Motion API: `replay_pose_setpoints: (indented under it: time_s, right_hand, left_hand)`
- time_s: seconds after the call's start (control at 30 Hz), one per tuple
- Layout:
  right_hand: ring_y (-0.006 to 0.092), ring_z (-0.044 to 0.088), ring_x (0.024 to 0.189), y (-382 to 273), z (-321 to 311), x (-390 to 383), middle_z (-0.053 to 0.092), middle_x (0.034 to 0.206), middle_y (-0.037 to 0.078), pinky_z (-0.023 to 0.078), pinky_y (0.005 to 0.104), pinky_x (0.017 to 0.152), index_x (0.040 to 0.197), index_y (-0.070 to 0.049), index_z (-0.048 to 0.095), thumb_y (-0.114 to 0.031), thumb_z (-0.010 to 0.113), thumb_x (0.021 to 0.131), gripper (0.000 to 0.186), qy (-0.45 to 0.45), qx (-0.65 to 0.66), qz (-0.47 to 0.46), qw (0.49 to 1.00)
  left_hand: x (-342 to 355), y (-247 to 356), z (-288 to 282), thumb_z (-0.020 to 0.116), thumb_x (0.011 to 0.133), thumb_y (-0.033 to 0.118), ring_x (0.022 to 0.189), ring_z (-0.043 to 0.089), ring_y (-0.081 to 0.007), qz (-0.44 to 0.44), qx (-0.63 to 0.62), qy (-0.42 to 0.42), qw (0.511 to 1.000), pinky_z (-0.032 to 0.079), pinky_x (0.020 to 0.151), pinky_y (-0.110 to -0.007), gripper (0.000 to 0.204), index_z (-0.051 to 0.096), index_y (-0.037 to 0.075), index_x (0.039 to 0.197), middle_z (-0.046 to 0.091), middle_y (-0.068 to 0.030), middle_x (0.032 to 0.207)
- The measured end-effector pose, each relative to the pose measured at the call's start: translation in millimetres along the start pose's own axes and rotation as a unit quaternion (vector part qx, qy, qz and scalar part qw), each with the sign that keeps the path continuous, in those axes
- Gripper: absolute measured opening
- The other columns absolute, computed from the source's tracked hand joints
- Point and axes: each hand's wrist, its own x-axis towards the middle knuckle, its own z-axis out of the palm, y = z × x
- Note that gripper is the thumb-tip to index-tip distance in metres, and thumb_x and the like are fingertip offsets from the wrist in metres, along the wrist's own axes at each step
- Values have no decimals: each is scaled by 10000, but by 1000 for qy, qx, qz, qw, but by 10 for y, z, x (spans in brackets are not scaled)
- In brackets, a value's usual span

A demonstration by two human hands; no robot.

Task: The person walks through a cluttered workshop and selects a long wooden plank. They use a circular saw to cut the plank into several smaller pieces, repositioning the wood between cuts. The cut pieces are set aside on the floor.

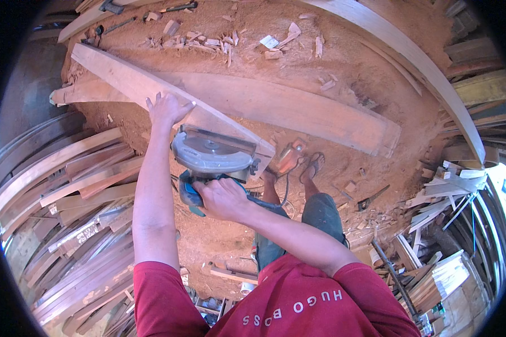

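My right hand [222,197] is wrapped around the handle of a circular saw [211,154] with a grey guard and a teal body. The saw sits at the near side of a thick wooden beam [126,78], close to the beam's right end. Its guard covers much of the blade, so I cannot tell how far the blade is in the wood. My left hand [168,109] presses on top of the beam with fingers spread, just beyond the saw. Under the beam lies a wide, slightly curved plank [298,112] on the sawdust.
An orange tool [289,157] lies between my feet, near the saw's dark cord. Stacked boards [67,168] fill the left side. A long curved timber [410,50] arches at the right. Wood scraps [208,42] and a handsaw [373,197] lie on the sawdust floor.
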Motion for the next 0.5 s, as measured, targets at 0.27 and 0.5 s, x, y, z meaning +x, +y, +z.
replay_pose_setpoints:
  time_s: [0.27,0.5]
  right_hand:
    - [369,674,659,-38,43,77,660,693,190,529,465,592,918,-34,587,-249,668,777,269,-4,-3,-1,1000]
    - [366,674,650,-52,59,137,665,694,187,526,464,574,895,-32,584,-258,682,775,274,-3,0,-1,1000]
  left_hand:
    - [35,-22,10,547,772,751,1406,363,-314,-5,16,-13,1000,158,1164,-587,888,626,-15,1214,531,-192,1387]
    - [35,36,-73,605,777,677,1409,355,-319,-3,13,-16,1000,125,1179,-559,813,623,2,1229,531,-184,1392]
